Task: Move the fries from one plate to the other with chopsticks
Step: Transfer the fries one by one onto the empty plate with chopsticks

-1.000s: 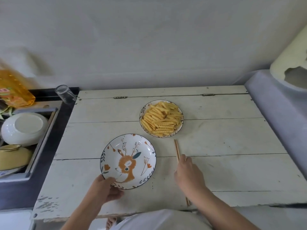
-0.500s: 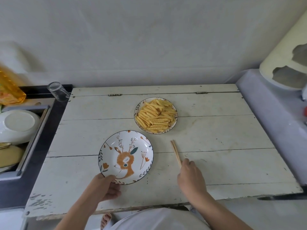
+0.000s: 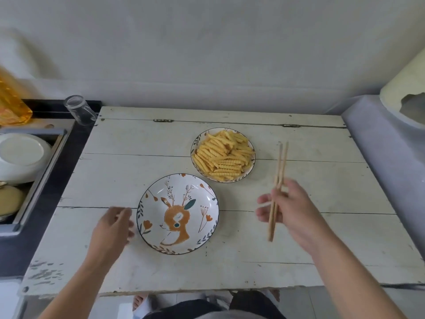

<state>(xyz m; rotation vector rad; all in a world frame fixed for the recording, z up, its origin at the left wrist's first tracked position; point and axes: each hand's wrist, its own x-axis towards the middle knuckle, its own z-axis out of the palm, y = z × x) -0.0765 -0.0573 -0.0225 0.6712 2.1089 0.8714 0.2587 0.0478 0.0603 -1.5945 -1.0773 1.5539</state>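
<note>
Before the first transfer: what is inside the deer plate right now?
Nothing: the deer plate shows only its painted deer and leaves. All fries sit heaped on the far plate, whose pattern they cover. The left hand is beside the deer plate's rim.

We see soft, even daylight, no hard shadows. Left hand [image 3: 113, 229] and right hand [image 3: 291, 209] blurry. Plate of fries [image 3: 222, 154] sharp. Table [image 3: 138, 171] edges bend near picture sides. Yellow bag [image 3: 11, 104] smeared at left.
</note>
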